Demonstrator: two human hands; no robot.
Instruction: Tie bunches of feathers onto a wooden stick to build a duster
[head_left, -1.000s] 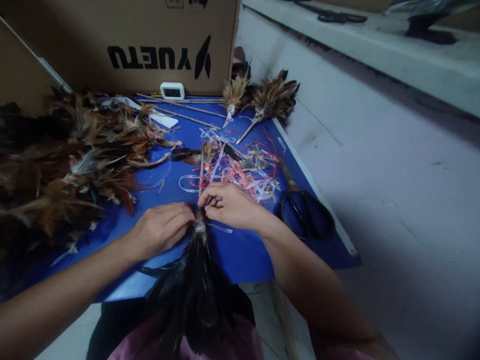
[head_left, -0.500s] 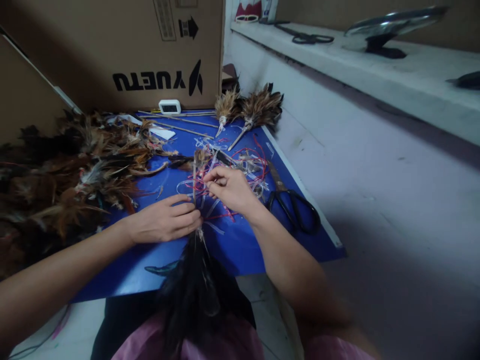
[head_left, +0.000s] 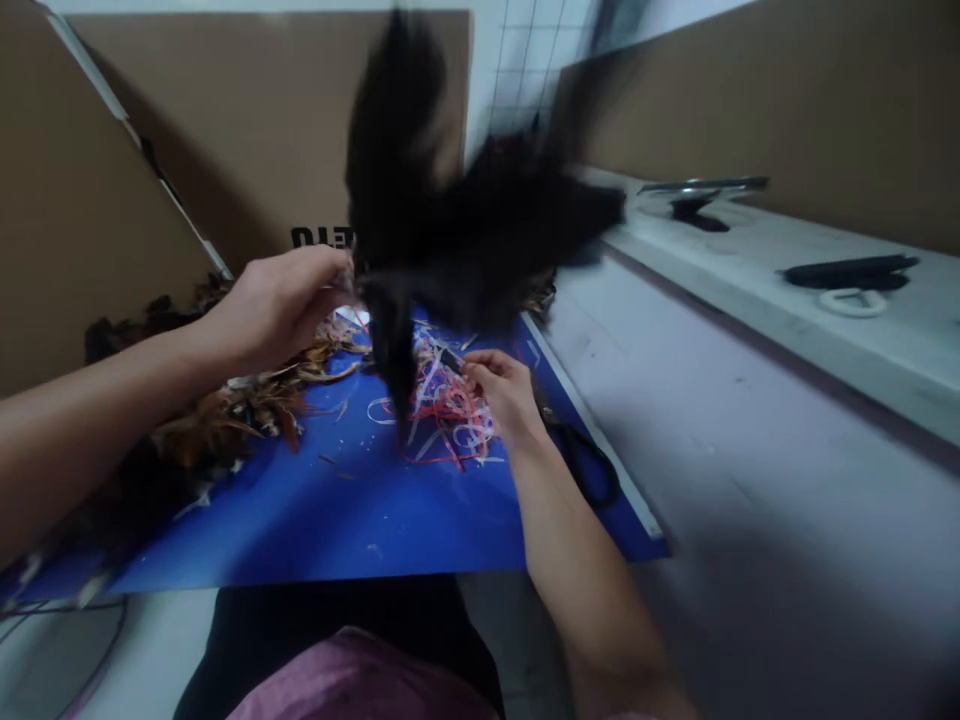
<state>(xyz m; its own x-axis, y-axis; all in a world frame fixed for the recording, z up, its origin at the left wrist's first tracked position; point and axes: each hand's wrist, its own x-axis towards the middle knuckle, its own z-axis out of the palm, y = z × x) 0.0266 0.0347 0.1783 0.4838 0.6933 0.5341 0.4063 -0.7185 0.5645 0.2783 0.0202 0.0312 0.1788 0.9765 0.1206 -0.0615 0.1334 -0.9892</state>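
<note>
My left hand [head_left: 289, 305] is raised above the table, closed around the tied base of a feather duster. The duster's black feathers [head_left: 465, 230], smeared by motion, spread up and to the right and hide much of the back of the table. My right hand [head_left: 502, 385] is low over a tangle of red and clear plastic strips [head_left: 442, 415], its fingertips pinched together at the end of a small black object [head_left: 451, 360]. Whether they grip that object or a strip is hard to make out. Black-handled scissors [head_left: 589, 460] lie just right of this hand, partly hidden by it.
Loose brown and black feathers [head_left: 217, 420] are heaped along the left of the blue table [head_left: 315, 530]. A cardboard box [head_left: 247, 130] stands behind. On the right, a white ledge [head_left: 750, 260] bears a dark pen-like item [head_left: 847, 270] and a metal lid [head_left: 701, 190].
My left hand has lifted the duster from the table's front edge, its feathers now up and away from me. My right hand has moved slightly right, and the view has tilted.
</note>
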